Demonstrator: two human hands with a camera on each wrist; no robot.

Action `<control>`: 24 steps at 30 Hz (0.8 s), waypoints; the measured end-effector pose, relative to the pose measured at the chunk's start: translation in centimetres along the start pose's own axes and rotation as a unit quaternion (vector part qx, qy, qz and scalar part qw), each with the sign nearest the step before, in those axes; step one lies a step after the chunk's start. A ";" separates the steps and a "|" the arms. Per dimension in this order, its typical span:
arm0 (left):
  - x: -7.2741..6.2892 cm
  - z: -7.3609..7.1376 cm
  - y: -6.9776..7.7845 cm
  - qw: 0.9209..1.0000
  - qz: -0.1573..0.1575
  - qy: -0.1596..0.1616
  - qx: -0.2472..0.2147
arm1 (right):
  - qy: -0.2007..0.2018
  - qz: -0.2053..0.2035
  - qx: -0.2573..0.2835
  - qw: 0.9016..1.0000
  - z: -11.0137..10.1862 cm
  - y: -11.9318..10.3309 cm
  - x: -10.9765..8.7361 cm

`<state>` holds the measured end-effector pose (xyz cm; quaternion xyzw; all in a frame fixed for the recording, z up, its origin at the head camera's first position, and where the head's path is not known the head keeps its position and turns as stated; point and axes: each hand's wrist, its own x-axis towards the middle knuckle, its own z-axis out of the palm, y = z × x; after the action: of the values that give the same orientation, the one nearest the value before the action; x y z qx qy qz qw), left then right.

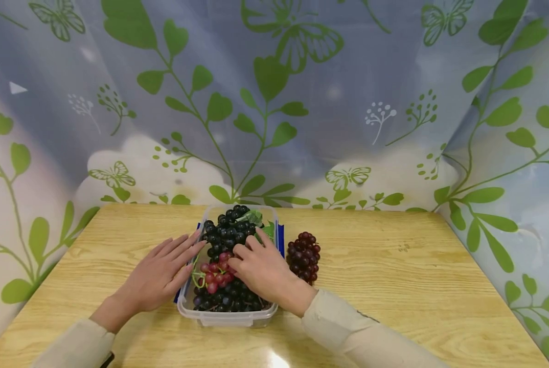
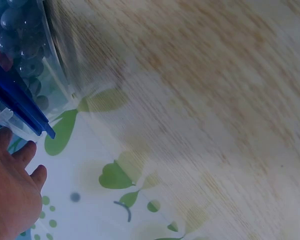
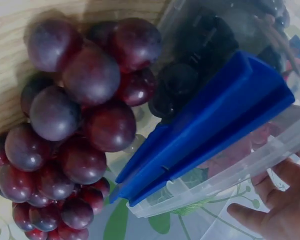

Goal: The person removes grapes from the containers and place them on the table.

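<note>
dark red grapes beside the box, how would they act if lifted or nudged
The dark red grapes would probably flex, being many separate balls clustered together. Their glossy skins may feel slippery. A nudge might rock the rounded bunch.

Indoor tabletop nook, screened off with cloth; whether it stands in a home, studio or other room, cannot tell. Printed curtain (image 1: pixel 339 102) closes 3 sides: back, left, right. Soft creases, plus a fold toward the right corner, read as hung fabric rather than painted wall. Pattern: green leaves (image 1: pixel 271 79), outlined butterflies (image 1: pixel 348 176), pale clouds (image 1: pixel 138 148). Wood-grain table (image 1: pixel 394 291) runs back to the curtain; bright glare patch (image 1: pixel 278 360) toward its near side. Household note: clear plastic food box (image 1: pixel 230 321), blue side clips (image 3: pixel 215 125), grapes (image 1: pixel 304 258).
</note>
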<state>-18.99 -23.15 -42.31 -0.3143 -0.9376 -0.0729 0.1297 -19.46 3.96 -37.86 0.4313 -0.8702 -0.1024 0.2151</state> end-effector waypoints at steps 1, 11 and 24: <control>0.0 0.0 0.0 1.000 0.000 0.000 0.000 | 0.003 -0.002 0.001 1.000 0.0 0.0 0.0; -0.1 0.0 0.1 1.000 -0.002 -0.001 -0.004 | 0.030 -0.018 0.011 0.999 0.0 0.2 -0.3; -0.1 0.0 0.1 1.000 -0.002 0.004 -0.006 | 0.090 -0.009 0.041 0.995 -1.5 1.3 -0.6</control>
<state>-18.87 -23.09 -42.36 -0.3129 -0.9372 -0.0798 0.1317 -19.40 5.22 -36.25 0.4553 -0.8468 -0.0291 0.2736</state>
